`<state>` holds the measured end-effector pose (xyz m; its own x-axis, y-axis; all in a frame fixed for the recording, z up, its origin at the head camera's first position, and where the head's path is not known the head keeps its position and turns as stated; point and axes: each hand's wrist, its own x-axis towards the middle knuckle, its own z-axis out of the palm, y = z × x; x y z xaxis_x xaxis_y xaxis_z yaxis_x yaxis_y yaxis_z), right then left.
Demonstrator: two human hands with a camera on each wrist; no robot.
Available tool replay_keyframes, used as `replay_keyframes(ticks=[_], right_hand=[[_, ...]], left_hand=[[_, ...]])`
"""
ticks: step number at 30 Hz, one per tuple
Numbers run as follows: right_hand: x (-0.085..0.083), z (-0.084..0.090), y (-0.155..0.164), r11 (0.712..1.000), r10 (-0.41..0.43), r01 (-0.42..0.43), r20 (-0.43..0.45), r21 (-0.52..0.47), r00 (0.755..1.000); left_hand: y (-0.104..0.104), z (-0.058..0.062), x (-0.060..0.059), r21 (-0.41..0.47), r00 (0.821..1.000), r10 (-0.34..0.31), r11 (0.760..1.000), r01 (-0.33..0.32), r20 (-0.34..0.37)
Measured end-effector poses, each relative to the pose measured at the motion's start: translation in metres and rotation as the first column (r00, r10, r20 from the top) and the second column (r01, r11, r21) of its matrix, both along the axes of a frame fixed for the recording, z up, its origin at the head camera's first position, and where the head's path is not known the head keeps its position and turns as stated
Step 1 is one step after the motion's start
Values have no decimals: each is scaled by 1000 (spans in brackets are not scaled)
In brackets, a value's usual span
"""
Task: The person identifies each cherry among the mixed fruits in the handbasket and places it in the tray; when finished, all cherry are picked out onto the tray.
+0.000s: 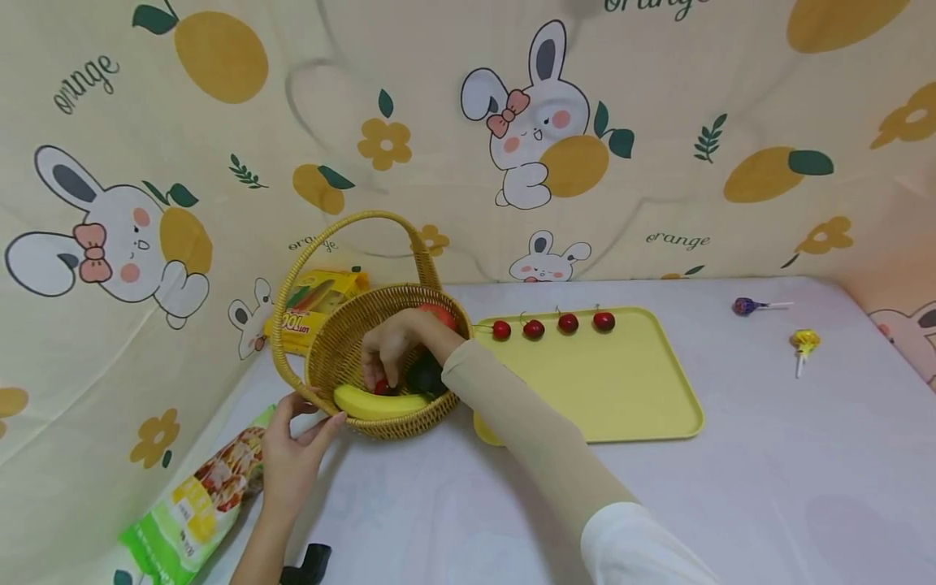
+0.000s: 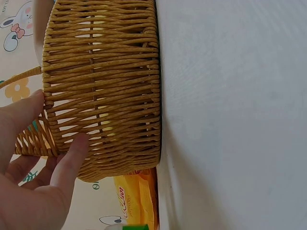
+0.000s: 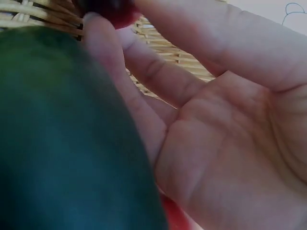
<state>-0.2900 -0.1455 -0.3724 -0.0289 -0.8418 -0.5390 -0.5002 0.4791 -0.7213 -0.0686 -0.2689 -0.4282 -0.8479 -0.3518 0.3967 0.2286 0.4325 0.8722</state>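
Note:
A woven basket (image 1: 356,325) with a tall hoop handle holds a yellow banana (image 1: 376,405), a dark green, avocado-like fruit (image 1: 422,375) and a red round fruit (image 1: 442,315) partly covered by my arm. My left hand (image 1: 296,443) grips the basket's near-left rim; in the left wrist view its fingers lie against the wickerwork (image 2: 103,91). Down inside the basket, my right hand (image 1: 395,345) pinches a dark red cherry (image 3: 115,12) just behind the banana. Close beside that hand, the green fruit (image 3: 67,129) fills the left of the right wrist view.
Several stemmed cherries (image 1: 534,329) line the far edge of a yellow tray (image 1: 621,398) right of the basket. A yellow snack packet (image 1: 322,301) stands behind it, and a green food bag (image 1: 197,508) lies front left. Purple (image 1: 744,306) and yellow lollipops (image 1: 805,340) lie far right.

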Motion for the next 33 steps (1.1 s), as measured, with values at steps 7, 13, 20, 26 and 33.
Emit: replay_keyframes(ticks=[7, 13, 20, 26, 33], right_hand=[[-2, 2, 2, 999, -42, 42, 84, 2, 996], [-9, 17, 20, 960, 28, 29, 201, -277, 979], [-12, 35, 100, 804, -69, 157, 173, -574, 983], [-3, 12, 180, 662, -434, 384, 89, -644, 897], [5, -35, 217, 666, -586, 458, -32, -589, 810]], left_hand=[[-1, 1, -2, 8, 1000, -5, 1000, 5, 15], [-1, 1, -2, 11, 1000, -1, 1000, 1, 7], [3, 0, -2, 28, 1000, -26, 999, 26, 3], [3, 2, 1, 50, 1000, -21, 999, 20, 18], [2, 3, 0, 79, 1000, -22, 997, 21, 10]])
